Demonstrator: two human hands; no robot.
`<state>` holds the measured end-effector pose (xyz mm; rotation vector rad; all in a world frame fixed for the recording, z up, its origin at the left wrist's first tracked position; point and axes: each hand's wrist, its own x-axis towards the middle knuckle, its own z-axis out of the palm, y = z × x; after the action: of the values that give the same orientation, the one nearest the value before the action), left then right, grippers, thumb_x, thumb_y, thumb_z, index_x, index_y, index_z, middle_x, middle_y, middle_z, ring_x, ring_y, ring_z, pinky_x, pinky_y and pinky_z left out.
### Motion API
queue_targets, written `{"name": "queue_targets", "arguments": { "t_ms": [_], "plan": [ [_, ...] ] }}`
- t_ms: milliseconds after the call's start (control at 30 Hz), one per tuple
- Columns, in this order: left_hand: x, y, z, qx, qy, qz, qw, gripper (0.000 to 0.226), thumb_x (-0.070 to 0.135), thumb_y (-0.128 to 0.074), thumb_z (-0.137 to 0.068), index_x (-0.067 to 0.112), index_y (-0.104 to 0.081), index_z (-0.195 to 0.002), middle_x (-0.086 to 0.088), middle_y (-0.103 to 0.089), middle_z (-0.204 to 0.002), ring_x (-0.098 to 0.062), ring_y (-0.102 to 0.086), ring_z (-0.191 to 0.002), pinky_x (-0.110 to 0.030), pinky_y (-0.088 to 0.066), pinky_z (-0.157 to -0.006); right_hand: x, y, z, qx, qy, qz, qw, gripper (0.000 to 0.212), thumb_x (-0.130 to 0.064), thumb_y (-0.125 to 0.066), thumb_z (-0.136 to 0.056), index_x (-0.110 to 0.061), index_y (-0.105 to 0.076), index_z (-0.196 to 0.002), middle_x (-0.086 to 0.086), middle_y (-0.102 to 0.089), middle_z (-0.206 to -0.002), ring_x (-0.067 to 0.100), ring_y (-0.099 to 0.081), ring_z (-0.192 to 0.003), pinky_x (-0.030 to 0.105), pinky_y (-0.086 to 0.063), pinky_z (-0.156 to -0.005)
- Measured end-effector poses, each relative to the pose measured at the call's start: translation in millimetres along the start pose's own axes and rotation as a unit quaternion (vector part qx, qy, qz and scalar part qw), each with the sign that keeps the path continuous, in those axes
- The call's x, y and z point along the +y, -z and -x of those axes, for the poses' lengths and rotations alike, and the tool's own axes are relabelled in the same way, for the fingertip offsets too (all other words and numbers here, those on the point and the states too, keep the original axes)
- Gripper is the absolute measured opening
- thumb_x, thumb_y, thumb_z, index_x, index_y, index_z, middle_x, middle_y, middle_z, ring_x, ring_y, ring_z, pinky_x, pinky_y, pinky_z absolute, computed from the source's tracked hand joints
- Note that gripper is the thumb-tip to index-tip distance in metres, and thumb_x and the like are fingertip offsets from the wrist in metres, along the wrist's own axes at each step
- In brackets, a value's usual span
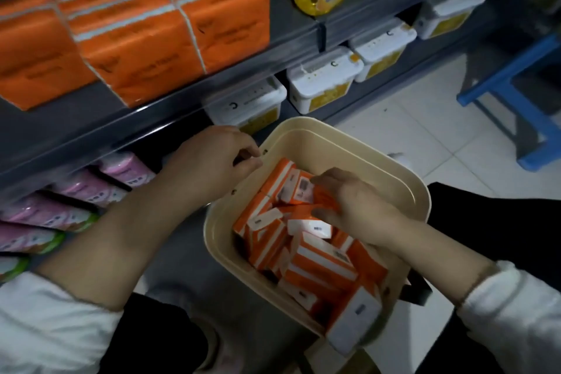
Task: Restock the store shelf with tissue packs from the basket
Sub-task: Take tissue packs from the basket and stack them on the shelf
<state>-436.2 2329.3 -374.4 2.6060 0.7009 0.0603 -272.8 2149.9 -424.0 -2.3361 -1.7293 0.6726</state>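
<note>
Right hand [358, 206] is inside the basket [403, 173], fingers curled round one tissue pack [325, 198] at the heap's far edge. Left hand [212, 158] sits at the basket's far-left rim, fingers curled; whether it grips the rim cannot be determined. Remaining tissue packs [318, 264] fill the basket, which stands below the shelf [151, 118] front edge.

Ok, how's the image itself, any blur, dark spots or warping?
Head view: dim overall, floor brightest; packs at the basket's near corner and the right hand smeared by motion; shelf edge bowed by the wide lens; pack print unreadable.
</note>
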Motion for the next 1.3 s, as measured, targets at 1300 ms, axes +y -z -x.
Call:
{"name": "queue_targets", "arguments": {
  "t_ms": [1300],
  "plan": [
    [22, -33, -1, -0.089, 0.049, 0.104, 0.989, 0.041, 0.039, -0.059, -0.088, 0.024, -0.050, -0.125, 0.005, -0.040, -0.115, -0.014, -0.047, -0.109, -0.028, -0.036, -0.092, -1, 13, 11, -0.007, -0.096, -0.369, 0.925, 0.045, -0.019, -0.071, -0.080, -0.012, -0.057, -0.121, 0.002, -0.064, -0.114, 0.013, -0.062, -0.101, 0.033, -0.052, -0.092]
  ]
}}
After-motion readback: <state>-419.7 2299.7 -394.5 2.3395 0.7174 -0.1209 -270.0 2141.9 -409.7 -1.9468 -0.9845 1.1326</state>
